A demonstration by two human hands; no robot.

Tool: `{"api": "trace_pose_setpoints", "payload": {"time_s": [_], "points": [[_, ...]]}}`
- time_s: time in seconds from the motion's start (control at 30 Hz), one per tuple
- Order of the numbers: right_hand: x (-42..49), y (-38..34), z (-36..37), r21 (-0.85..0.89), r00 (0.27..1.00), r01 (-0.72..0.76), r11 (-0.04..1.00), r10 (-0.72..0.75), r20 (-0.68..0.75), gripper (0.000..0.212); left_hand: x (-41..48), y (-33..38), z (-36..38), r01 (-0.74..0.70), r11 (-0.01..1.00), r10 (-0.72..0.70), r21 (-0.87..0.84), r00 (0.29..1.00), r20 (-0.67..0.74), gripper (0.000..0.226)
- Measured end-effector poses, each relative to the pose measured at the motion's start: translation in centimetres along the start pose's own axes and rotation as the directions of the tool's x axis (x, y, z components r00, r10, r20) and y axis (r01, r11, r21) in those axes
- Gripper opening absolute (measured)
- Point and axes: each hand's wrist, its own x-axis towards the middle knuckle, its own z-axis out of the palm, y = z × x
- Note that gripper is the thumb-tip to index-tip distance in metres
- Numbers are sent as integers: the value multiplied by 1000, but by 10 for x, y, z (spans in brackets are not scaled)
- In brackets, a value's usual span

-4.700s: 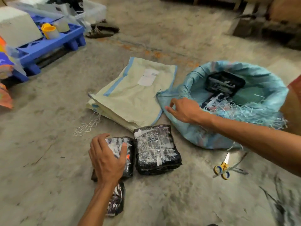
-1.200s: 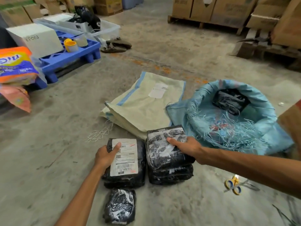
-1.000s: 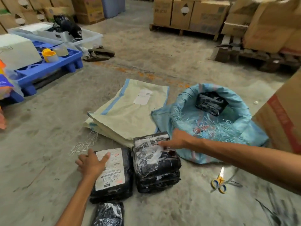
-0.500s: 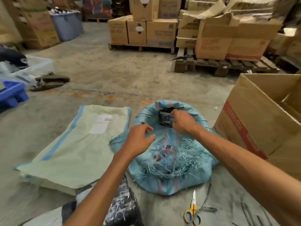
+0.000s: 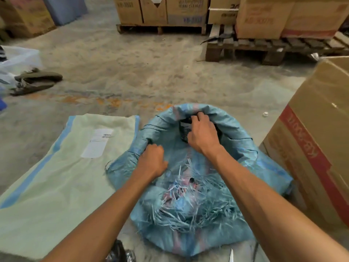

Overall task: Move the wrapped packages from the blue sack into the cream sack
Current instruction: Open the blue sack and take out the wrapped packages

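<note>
The blue sack lies on the concrete floor in front of me, its mouth rolled down and frayed strands hanging at the near side. My right hand reaches into the mouth and grips a black wrapped package, mostly hidden by the hand. My left hand clutches the sack's left rim with curled fingers. The cream sack with blue stripes and a white label lies flat to the left. A corner of another black wrapped package shows at the bottom edge.
A large open cardboard box stands close on the right. Pallets with stacked cartons line the back. A pair of sandals lies at far left. A scissors blade pokes in at the bottom.
Both hands left the packages on the floor and moved to the blue sack. The right hand has gone deeper onto the package inside; the left now clutches the rim. My view tilted up.
</note>
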Motion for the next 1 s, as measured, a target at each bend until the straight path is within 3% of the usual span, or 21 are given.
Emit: {"api": "trace_pose_setpoints", "payload": {"time_s": [0.17, 0.27, 0.4, 0.5, 0.63, 0.73, 0.87, 1.0], "points": [[9, 8, 21, -186, 998, -66, 980, 68, 1, 66, 8, -13, 2, -12, 873, -5, 488, 999, 34, 34], [11, 7, 25, -315, 999, -37, 949, 31, -24, 60, 13, -26, 10, 62, 825, -124, 562, 990, 73, 38], [11, 7, 24, -432, 998, -25, 901, -5, -69, 50, 14, -38, 16, 77, 829, -138, 554, 988, 68, 47], [4, 11, 30, -403, 1000, 7, 915, -8, 1, 48, 13, -45, 16, -12, 880, -24, 475, 997, 70, 51], [1, 15, 35, -362, 991, 60, 930, -14, 130, 73, 6, -56, 20, -107, 922, 79, 373, 993, 87, 59], [-3, 18, 32, -308, 992, 59, 950, -20, 127, 70, 1, -57, 14, -146, 984, 147, 102, 989, -1, 49], [-10, 18, 14, -147, 994, 28, 989, -12, 106, 68, -6, -44, -16, -50, 931, -6, -362, 988, -152, 50], [-11, 7, -22, 60, 993, 33, 998, -39, 110, 64, -25, -40, -58, 81, 775, -195, -627, 974, -116, 47]]}}
